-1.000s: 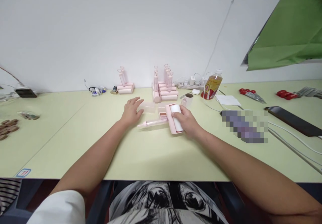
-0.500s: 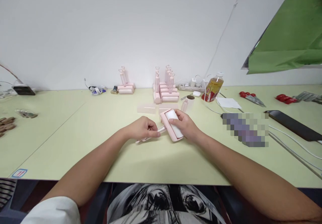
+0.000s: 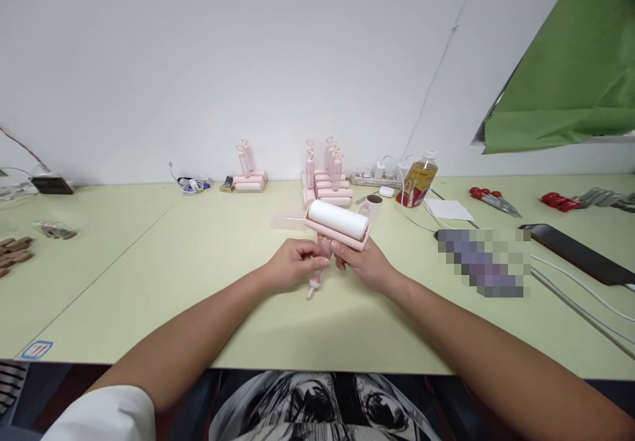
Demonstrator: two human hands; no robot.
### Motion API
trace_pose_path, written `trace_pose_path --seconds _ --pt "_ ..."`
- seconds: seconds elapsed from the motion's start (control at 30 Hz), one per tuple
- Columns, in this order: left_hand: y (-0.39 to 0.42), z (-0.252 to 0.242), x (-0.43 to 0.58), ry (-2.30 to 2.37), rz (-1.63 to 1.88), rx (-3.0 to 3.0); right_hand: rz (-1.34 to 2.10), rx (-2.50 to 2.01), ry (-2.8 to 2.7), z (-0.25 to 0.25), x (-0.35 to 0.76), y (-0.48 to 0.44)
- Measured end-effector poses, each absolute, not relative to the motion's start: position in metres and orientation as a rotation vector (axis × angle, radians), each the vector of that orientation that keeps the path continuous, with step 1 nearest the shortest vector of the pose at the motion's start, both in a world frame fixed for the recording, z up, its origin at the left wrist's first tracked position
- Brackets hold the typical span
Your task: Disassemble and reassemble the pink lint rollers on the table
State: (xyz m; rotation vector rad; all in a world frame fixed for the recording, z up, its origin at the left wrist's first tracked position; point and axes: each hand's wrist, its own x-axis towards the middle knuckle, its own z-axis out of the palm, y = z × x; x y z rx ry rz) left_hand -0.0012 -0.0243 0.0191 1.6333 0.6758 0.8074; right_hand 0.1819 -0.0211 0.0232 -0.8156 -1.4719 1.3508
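A pink lint roller with a white roll (image 3: 338, 219) is tilted above the table, its head up and its clear pink handle (image 3: 317, 280) pointing down toward me. My left hand (image 3: 297, 262) is closed around the handle, just below the head. My right hand (image 3: 364, 260) grips the roller at the underside of its head and the top of the handle, thumb in front; its other fingers are partly hidden. A flat translucent pink piece (image 3: 288, 219) lies on the table behind my hands.
Pink rollers (image 3: 335, 193) stand grouped at the wall, with more (image 3: 249, 183) to their left. Right of them are a power strip (image 3: 377, 180), a drink bottle (image 3: 417, 180), white paper (image 3: 450, 209), red-handled tools (image 3: 493, 200) and a black phone (image 3: 575, 252). Brown pieces (image 3: 14, 252) lie far left.
The roller has turned so its white roll lies nearly crosswise and its handle points toward me. My left hand has moved right, up to the head, and my right hand has shifted under the head.
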Motion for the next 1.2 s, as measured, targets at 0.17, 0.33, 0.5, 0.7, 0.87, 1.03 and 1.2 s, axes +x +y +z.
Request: trace_pose_path --seconds 0.17,0.33,0.5,0.7,0.87,1.03,1.2 --pt "-0.003 0.014 -0.019 0.893 0.863 1.981 1.447 -0.786 -1.504 0.023 0.184 -0.019" --pt "0.039 0.012 -0.055 1.798 1.168 2.179 1.486 -0.864 -1.39 0.017 0.186 -0.014" --pt "0.057 0.001 -0.071 2.005 0.79 2.353 1.529 -0.935 -1.407 0.015 0.185 -0.014" --pt "0.061 -0.009 -0.073 1.903 0.584 2.382 1.602 -0.99 -1.52 0.017 0.184 -0.017" --pt "0.063 -0.008 -0.074 1.786 0.808 2.316 1.619 -0.972 -1.554 0.015 0.185 -0.016" --pt "0.06 -0.005 -0.067 1.644 1.183 1.827 1.609 -0.98 -1.55 0.013 0.186 -0.014" --pt "0.049 0.007 -0.056 1.129 1.334 1.32 1.592 -0.989 -1.52 0.015 0.187 -0.013"
